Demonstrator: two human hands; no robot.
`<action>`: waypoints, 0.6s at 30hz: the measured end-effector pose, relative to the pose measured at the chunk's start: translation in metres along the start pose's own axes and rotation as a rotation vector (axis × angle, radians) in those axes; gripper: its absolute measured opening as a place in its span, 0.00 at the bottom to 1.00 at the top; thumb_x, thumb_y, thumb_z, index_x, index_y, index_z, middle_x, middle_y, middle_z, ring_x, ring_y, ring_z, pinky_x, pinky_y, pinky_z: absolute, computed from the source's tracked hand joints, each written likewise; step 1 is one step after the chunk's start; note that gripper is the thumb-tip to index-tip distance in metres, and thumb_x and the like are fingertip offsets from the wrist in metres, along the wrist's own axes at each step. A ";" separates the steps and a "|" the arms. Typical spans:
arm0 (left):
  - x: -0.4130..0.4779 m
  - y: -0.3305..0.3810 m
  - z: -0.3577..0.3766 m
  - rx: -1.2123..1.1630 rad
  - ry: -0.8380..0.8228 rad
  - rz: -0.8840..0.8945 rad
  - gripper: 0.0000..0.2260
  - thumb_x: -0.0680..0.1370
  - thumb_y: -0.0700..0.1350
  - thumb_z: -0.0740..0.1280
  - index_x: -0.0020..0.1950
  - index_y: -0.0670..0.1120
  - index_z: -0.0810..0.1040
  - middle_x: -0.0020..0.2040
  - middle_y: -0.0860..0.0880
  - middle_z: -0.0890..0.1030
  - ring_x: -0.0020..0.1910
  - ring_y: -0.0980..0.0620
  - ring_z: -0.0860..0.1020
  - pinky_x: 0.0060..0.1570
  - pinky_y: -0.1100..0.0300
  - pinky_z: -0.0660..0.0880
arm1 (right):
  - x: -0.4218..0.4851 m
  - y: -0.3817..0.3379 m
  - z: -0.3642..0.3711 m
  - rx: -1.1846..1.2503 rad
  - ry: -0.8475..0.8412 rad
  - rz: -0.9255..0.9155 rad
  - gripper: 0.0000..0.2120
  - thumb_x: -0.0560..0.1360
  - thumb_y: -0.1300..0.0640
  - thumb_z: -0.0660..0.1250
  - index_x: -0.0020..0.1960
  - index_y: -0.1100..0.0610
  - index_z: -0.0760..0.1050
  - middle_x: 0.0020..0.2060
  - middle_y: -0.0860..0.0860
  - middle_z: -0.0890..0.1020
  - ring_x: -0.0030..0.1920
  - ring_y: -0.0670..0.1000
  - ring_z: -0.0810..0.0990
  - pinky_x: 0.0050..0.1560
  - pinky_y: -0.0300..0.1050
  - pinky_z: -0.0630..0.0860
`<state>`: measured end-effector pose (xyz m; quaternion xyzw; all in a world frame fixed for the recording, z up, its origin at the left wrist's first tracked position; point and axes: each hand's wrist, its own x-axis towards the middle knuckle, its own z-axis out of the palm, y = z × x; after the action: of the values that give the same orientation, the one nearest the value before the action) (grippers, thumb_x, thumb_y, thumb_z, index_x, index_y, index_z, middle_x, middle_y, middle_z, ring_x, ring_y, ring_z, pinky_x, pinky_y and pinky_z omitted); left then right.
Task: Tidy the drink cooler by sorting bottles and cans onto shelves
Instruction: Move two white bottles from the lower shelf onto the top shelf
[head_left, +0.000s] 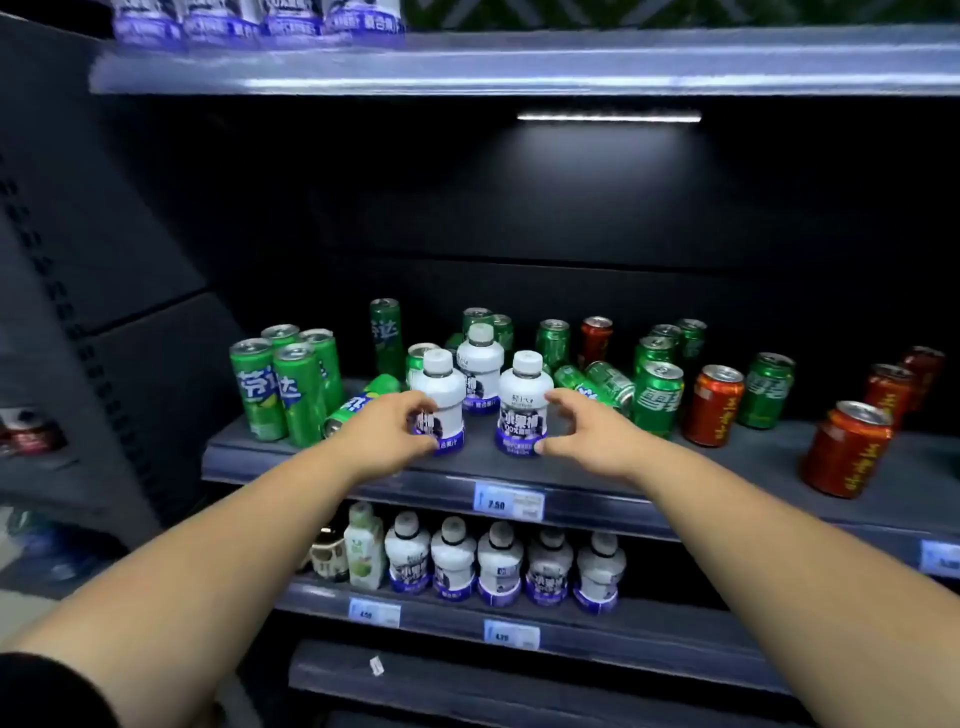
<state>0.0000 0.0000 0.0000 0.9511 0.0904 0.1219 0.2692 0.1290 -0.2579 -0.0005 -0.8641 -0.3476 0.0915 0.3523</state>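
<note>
While cans crowd behind, two white bottles (441, 405) meet left hand (387, 434) and right hand (587, 431).

On the middle shelf (675, 457) we see three white bottles with white caps and purple-banded labels, all upright: the left bottle (442, 395) and the right bottle (524, 402) stand near the front edge at frame centre, and a third bottle (480, 364) stands behind and between them. Tall green cans (283, 389) cluster upright at left, with one green can (358, 402) lying on its side beside them. More green cans (657, 395) stand right of centre, two tipped over. Red cans (848, 449) stand at right. On the lower shelf (597, 631) we see a row of matching white bottles (501, 566).
</note>
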 end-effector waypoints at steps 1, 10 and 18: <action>0.011 -0.008 0.000 -0.015 0.012 0.030 0.22 0.71 0.44 0.74 0.64 0.48 0.75 0.55 0.47 0.81 0.52 0.48 0.80 0.55 0.57 0.75 | 0.010 0.000 0.003 0.011 0.037 0.026 0.36 0.71 0.55 0.76 0.75 0.53 0.64 0.61 0.48 0.74 0.63 0.50 0.75 0.62 0.43 0.70; 0.084 -0.049 -0.001 -0.152 -0.048 0.152 0.33 0.64 0.46 0.75 0.67 0.57 0.68 0.59 0.56 0.78 0.57 0.54 0.77 0.58 0.56 0.74 | 0.068 0.001 0.031 0.146 0.218 0.144 0.36 0.64 0.58 0.78 0.69 0.51 0.68 0.56 0.49 0.81 0.58 0.50 0.80 0.60 0.49 0.76; 0.093 -0.045 0.021 -0.196 0.025 0.187 0.32 0.59 0.57 0.79 0.57 0.58 0.68 0.55 0.54 0.74 0.53 0.52 0.76 0.54 0.52 0.76 | 0.073 -0.005 0.046 0.166 0.280 0.132 0.35 0.65 0.55 0.81 0.67 0.48 0.69 0.55 0.44 0.80 0.56 0.46 0.79 0.59 0.49 0.76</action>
<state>0.0895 0.0495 -0.0241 0.9229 -0.0076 0.1667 0.3470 0.1616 -0.1819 -0.0240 -0.8573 -0.2288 0.0218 0.4606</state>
